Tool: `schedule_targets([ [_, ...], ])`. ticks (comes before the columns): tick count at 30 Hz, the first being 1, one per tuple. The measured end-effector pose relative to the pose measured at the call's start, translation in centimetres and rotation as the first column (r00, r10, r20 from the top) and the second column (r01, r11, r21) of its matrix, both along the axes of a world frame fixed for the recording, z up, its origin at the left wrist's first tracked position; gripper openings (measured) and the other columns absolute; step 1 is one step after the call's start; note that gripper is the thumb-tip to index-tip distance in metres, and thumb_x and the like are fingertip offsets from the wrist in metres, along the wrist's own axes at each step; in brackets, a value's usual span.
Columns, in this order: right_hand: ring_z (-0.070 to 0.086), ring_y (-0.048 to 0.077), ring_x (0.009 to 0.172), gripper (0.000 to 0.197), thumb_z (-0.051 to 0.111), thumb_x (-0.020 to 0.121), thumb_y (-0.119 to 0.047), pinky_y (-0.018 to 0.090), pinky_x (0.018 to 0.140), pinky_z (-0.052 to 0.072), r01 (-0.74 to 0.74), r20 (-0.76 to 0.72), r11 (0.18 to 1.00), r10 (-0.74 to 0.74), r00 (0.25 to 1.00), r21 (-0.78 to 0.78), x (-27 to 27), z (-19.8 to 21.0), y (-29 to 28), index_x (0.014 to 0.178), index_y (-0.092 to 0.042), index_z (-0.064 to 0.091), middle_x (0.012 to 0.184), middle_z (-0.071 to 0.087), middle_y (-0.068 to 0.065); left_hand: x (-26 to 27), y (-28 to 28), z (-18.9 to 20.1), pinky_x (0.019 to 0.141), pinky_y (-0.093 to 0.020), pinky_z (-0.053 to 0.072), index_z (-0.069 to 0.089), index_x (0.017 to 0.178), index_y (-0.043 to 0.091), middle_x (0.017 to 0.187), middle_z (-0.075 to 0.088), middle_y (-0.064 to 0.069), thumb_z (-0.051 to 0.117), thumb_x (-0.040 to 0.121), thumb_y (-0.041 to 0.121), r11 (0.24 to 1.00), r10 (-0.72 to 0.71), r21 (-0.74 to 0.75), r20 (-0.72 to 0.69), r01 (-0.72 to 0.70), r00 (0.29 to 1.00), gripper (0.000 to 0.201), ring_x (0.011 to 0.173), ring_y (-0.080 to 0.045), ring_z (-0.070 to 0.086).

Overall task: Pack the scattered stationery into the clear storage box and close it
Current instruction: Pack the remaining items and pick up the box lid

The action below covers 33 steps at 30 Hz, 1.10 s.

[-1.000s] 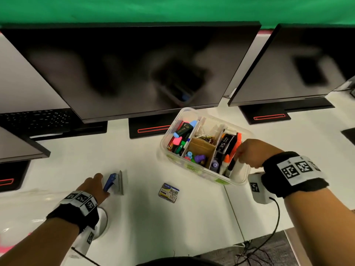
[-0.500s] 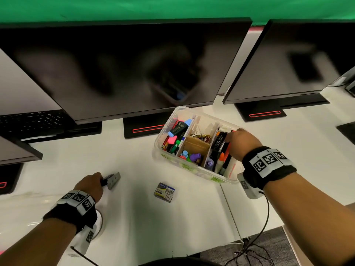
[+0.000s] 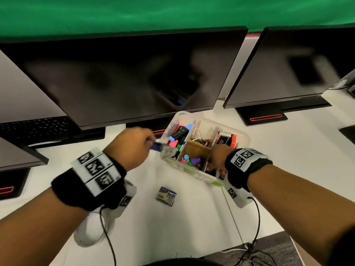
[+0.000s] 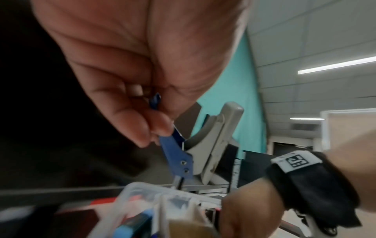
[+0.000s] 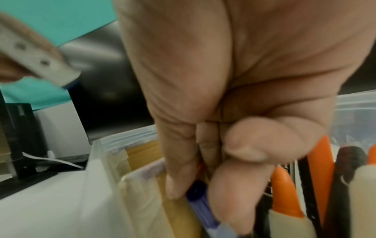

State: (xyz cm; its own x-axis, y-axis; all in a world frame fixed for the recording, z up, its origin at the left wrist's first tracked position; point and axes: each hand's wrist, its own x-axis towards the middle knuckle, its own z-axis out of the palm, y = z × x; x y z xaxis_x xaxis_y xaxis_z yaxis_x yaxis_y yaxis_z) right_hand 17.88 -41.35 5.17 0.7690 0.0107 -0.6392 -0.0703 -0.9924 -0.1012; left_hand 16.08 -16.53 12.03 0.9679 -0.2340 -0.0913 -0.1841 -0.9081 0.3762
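Now we see the left hand (image 3: 132,145) raised above the white desk (image 3: 172,227), just beside the left edge of the clear storage box (image 3: 236,135). Its fingers (image 4: 140,128) pinch the blue end of a small stapler (image 4: 211,145), whose grey body hangs open, pointing toward the box's left compartment. That stapler (image 3: 163,148) sits right at the box rim in the head view, blurred.

Over on the other side, the right hand (image 3: 217,158) is down inside the box, at the near end of the right compartment. We catch its thumb and fingers (image 5: 179,180) curled around a blue pen (image 5: 201,204), with orange markers (image 5: 284,190) and a dark pen standing just beside it.

We count 3 compartments in the box: highlighters and markers on the left, clips and small coloured pieces in the middle over a brown divider, pens on the right. It stands open, and we cannot see a lid.

On the desk in front of the box lies 1 small staple packet (image 3: 166,195), apart from both hands. Behind, 2 dark monitors (image 3: 124,77) stand, and a keyboard (image 3: 34,127) sits at the far left.
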Motion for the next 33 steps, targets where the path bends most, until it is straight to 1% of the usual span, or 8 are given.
schedule_targets([
  [4,0.066,0.027,0.080,0.031,0.064,0.086,-0.024,0.038,0.083,0.056,0.031,-0.073,0.999,-0.031,0.997,-0.010,-0.3,0.2,0.3,0.109,-0.004,0.064,0.101,0.071,0.014,1.7,-5.4,1.0,0.080,-0.028,0.041,0.064,0.106,0.019,0.111,0.062,-0.005,0.048,0.091,0.013,0.990,-0.133,0.039,0.034,0.132,0.990,0.022,0.103,-0.023,0.058],
  [7,0.067,0.031,0.094,0.029,0.062,0.085,-0.021,0.038,0.089,0.055,0.045,-0.078,0.999,-0.044,0.996,0.012,-0.2,0.2,-0.1,0.109,-0.004,0.066,0.106,0.071,0.015,2.0,-8.3,0.2,0.084,-0.032,0.046,0.063,0.108,0.018,0.114,0.060,-0.007,0.049,0.090,0.012,0.966,-0.233,0.112,-0.002,0.232,0.973,0.024,0.105,-0.025,0.058],
  [9,0.067,0.027,0.092,0.014,0.065,0.083,-0.020,0.034,0.082,0.054,0.043,-0.071,0.999,-0.045,0.996,-0.018,0.1,0.8,-0.6,0.089,-0.007,0.067,0.103,0.071,0.010,1.9,-9.7,-0.4,0.082,-0.031,0.044,0.064,0.106,0.018,0.113,0.059,-0.007,0.050,0.087,0.007,0.948,-0.288,0.132,-0.025,0.289,0.957,0.026,0.105,-0.027,0.057],
  [11,0.064,0.024,0.079,0.022,0.067,0.081,-0.018,0.026,0.062,0.050,0.059,-0.029,0.998,-0.060,0.998,-0.031,0.4,1.3,-1.3,0.064,-0.013,0.054,0.086,0.067,0.006,1.8,-10.9,-1.0,0.086,-0.033,0.047,0.065,0.105,0.017,0.113,0.059,-0.007,0.051,0.085,0.004,0.925,-0.347,0.155,-0.033,0.348,0.937,0.028,0.105,-0.027,0.058],
  [13,0.055,0.021,0.064,0.030,0.067,0.081,-0.020,0.020,0.052,0.039,0.085,0.020,0.995,-0.084,0.996,-0.050,0.3,1.6,-2.0,0.058,-0.015,0.047,0.069,0.057,0.005,1.8,-11.9,-1.5,0.093,-0.036,0.048,0.065,0.109,0.016,0.114,0.060,-0.007,0.049,0.087,0.005,0.901,-0.404,0.163,-0.023,0.403,0.914,0.029,0.106,-0.027,0.059],
  [18,0.048,0.013,0.041,0.032,0.062,0.079,-0.012,0.021,0.049,0.042,0.186,0.107,0.982,-0.189,0.976,0.043,-0.5,2.6,-4.5,0.051,-0.014,0.046,0.023,0.045,-0.005,2.2,-14.2,-2.0,0.086,-0.030,0.044,0.066,0.115,0.023,0.117,0.056,-0.007,0.045,0.091,0.007,0.853,-0.495,0.161,-0.046,0.496,0.868,0.036,0.109,-0.026,0.057],
  [27,0.050,0.010,0.040,0.030,0.063,0.080,-0.017,0.021,0.054,0.046,0.178,0.080,0.973,-0.191,0.978,0.149,-2.2,2.1,-6.0,0.053,-0.013,0.052,0.042,0.054,-0.004,3.0,-18.4,-3.1,0.084,-0.034,0.047,0.063,0.117,0.011,0.119,0.056,-0.012,0.051,0.089,0.005,0.725,-0.575,0.362,-0.151,0.586,0.804,0.031,0.108,-0.031,0.058],
  [33,0.047,0.002,0.026,0.030,0.064,0.080,-0.017,0.021,0.051,0.047,0.186,0.122,0.964,-0.211,0.970,0.189,-2.6,1.7,-6.7,0.054,-0.016,0.048,0.023,0.045,-0.015,3.1,-20.0,-4.2,0.083,-0.035,0.047,0.062,0.112,0.001,0.119,0.056,-0.016,0.051,0.090,0.004,0.655,-0.576,0.440,-0.234,0.614,0.783,0.025,0.108,-0.033,0.060],
])
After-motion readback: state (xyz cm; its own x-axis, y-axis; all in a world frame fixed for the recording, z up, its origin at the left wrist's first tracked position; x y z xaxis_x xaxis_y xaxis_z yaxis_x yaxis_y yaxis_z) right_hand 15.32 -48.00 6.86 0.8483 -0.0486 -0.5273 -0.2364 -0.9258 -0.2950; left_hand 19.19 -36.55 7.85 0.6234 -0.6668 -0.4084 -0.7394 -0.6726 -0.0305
